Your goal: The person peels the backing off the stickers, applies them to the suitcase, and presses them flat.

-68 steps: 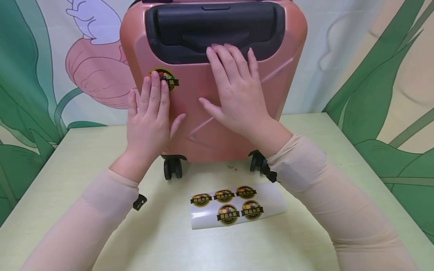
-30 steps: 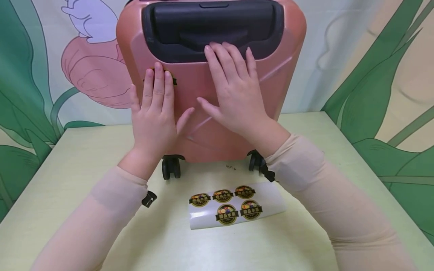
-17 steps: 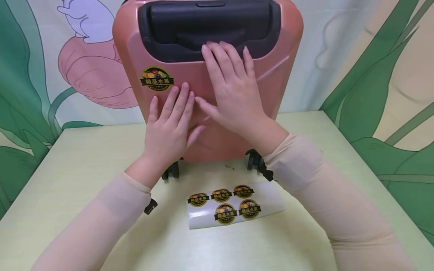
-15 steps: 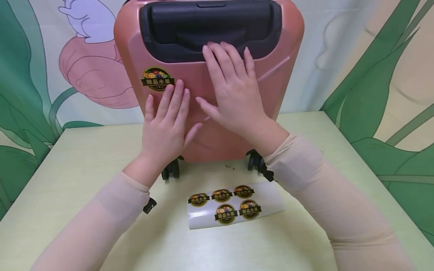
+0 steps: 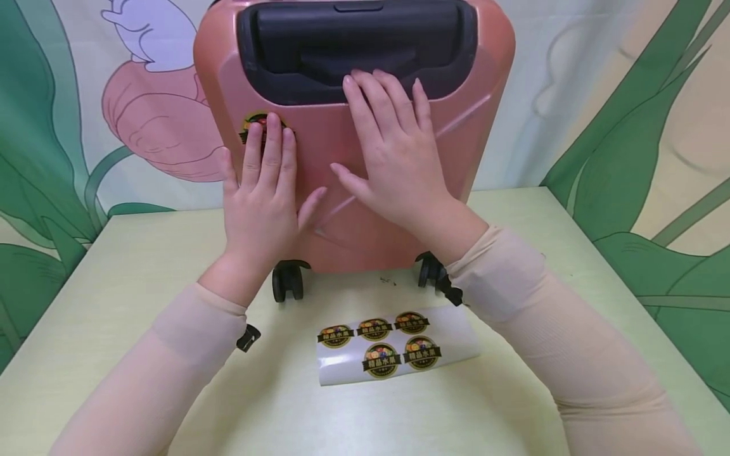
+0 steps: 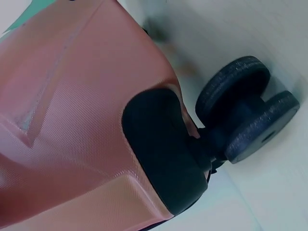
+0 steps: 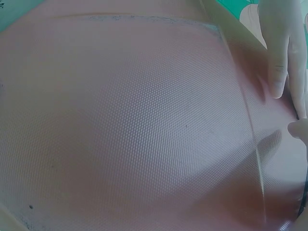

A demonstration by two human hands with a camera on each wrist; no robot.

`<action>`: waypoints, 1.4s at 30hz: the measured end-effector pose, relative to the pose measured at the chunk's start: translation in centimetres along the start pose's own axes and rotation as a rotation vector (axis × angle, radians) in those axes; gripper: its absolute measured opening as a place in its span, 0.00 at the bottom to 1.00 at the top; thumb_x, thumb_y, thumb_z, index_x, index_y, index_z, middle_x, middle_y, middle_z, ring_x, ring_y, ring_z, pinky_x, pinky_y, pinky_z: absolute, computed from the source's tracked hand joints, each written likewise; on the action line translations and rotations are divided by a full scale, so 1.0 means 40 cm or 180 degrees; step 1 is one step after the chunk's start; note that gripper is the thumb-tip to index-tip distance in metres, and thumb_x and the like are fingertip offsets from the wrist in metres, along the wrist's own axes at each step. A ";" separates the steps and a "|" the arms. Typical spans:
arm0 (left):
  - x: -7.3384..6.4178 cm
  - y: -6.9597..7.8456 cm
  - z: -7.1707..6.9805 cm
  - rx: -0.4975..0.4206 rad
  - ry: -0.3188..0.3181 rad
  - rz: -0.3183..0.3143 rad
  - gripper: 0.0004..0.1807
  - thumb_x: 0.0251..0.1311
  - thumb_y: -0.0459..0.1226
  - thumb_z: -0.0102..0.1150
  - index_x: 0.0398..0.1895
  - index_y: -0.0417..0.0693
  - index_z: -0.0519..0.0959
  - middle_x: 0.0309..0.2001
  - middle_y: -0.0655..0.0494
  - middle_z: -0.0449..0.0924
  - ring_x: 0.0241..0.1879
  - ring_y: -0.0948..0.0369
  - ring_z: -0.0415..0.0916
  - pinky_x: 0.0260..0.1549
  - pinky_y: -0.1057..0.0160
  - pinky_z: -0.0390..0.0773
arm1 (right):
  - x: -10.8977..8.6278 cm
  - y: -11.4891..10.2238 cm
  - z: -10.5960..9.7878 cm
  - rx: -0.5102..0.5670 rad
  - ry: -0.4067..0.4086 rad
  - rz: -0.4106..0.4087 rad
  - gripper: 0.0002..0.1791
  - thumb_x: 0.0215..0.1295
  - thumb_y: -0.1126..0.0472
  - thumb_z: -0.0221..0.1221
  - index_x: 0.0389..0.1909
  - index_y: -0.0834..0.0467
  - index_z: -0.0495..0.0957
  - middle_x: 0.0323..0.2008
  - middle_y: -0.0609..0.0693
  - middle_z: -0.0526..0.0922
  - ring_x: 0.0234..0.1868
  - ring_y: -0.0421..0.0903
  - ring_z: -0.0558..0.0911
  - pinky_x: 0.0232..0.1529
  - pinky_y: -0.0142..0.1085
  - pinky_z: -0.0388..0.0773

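A pink hard-shell suitcase (image 5: 365, 240) stands upright on its wheels at the middle of the table. On its upper left front is a round fruit-label sticker (image 5: 253, 120), mostly covered by the straight fingers of my left hand (image 5: 259, 196). My right hand (image 5: 399, 149) lies spread on the suitcase front, its fingertips at the lower edge of the black handle recess (image 5: 274, 88). Neither hand grips anything. In the left wrist view the suitcase's lower corner and a black twin wheel (image 6: 236, 96) show. The right wrist view shows the textured shell (image 7: 144, 106) and part of a hand at the right.
A white sticker sheet (image 5: 456, 335) with several round stickers lies on the table (image 5: 365, 418) before the suitcase. Small dark specks (image 5: 388, 281) lie under the suitcase. A printed curtain (image 5: 570, 95) hangs close behind.
The left hand slides up over the sticker, down off it to the lower right so the sticker shows whole, then back up over it. The right hand keeps its place on the suitcase.
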State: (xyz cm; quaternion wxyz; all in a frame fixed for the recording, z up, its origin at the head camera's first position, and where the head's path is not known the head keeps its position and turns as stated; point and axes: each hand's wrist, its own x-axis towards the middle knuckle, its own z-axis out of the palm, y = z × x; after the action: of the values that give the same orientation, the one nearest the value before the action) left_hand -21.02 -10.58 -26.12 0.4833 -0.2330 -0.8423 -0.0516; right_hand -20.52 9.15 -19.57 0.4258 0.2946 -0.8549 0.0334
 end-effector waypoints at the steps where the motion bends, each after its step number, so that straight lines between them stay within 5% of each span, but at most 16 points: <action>1: -0.002 0.000 0.001 0.0009 -0.0008 0.0015 0.39 0.66 0.54 0.42 0.72 0.40 0.49 0.72 0.45 0.47 0.71 0.51 0.39 0.63 0.41 0.39 | 0.000 0.000 0.000 -0.0003 -0.0008 0.0005 0.43 0.60 0.42 0.54 0.69 0.63 0.55 0.67 0.59 0.59 0.68 0.54 0.53 0.68 0.49 0.33; 13: -0.047 0.000 0.017 0.0046 -0.0016 0.0655 0.33 0.69 0.52 0.36 0.70 0.42 0.56 0.71 0.49 0.52 0.70 0.51 0.45 0.63 0.42 0.44 | 0.001 0.000 -0.001 -0.0021 -0.0037 0.0031 0.43 0.60 0.42 0.54 0.69 0.63 0.55 0.67 0.59 0.59 0.68 0.54 0.53 0.68 0.48 0.32; 23: -0.003 -0.032 -0.015 0.0067 0.0116 0.0364 0.35 0.66 0.50 0.44 0.72 0.45 0.52 0.72 0.51 0.49 0.71 0.53 0.43 0.63 0.41 0.42 | 0.001 -0.003 0.000 -0.0025 -0.0018 0.0002 0.42 0.61 0.43 0.53 0.69 0.63 0.55 0.67 0.59 0.59 0.68 0.54 0.54 0.68 0.48 0.34; 31: -0.056 -0.062 -0.012 0.0081 -0.0023 0.0198 0.34 0.69 0.52 0.38 0.72 0.44 0.51 0.72 0.50 0.47 0.71 0.54 0.42 0.64 0.42 0.40 | 0.002 0.003 -0.003 -0.0029 0.0059 -0.0080 0.41 0.61 0.43 0.53 0.68 0.63 0.56 0.66 0.59 0.60 0.68 0.54 0.54 0.68 0.49 0.35; 42: -0.024 -0.047 -0.012 0.0077 -0.0014 0.0336 0.36 0.68 0.53 0.39 0.73 0.46 0.50 0.73 0.51 0.47 0.71 0.54 0.42 0.64 0.43 0.41 | -0.003 0.009 -0.004 -0.0012 0.0059 -0.0054 0.41 0.60 0.43 0.54 0.68 0.63 0.56 0.66 0.59 0.60 0.67 0.55 0.55 0.68 0.49 0.35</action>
State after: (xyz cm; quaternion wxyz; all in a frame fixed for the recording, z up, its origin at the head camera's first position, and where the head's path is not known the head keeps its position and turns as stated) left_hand -21.05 -12.73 -26.43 0.4862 -0.2714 -0.8305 -0.0154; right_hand -20.54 9.55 -19.47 0.4345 0.3007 -0.8484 0.0309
